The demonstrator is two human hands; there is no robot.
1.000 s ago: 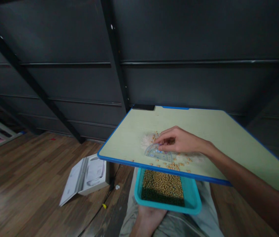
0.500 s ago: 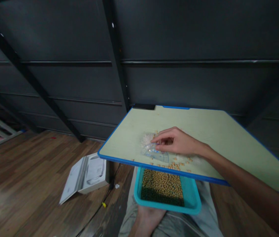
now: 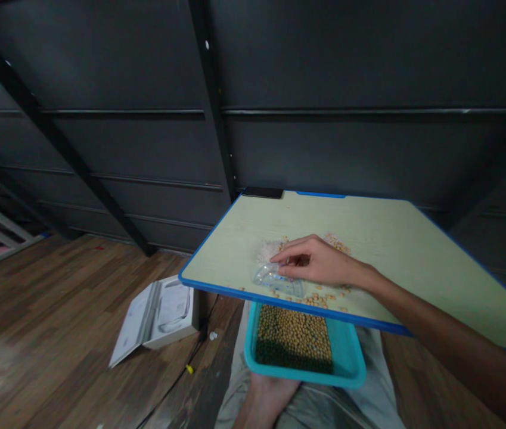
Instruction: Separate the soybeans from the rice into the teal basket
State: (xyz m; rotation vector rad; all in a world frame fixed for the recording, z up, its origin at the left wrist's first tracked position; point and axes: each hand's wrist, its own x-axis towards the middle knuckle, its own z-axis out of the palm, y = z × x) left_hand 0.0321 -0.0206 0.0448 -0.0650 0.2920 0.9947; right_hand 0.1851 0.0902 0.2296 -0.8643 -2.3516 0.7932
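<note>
My right hand (image 3: 319, 265) rests on the pale green table top (image 3: 396, 244) with its fingers closed on a small clear plastic piece (image 3: 275, 278) near the front edge. Tan beans (image 3: 319, 300) and whitish grains (image 3: 267, 247) lie scattered around the hand. Below the table edge, a teal tray (image 3: 346, 372) holds tan beans and a band of dark green ones. My left hand (image 3: 267, 398) shows only as a wrist under the tray; its fingers are hidden.
The table has a blue rim (image 3: 235, 289), and a dark phone-like slab (image 3: 262, 192) lies at its far left corner. An open white box (image 3: 157, 319) lies on the wooden floor to the left. A dark metal wall with slanted beams stands behind.
My right hand has slid a little to the left with the clear plastic piece, uncovering more beans behind it. The tray has stayed where it was.
</note>
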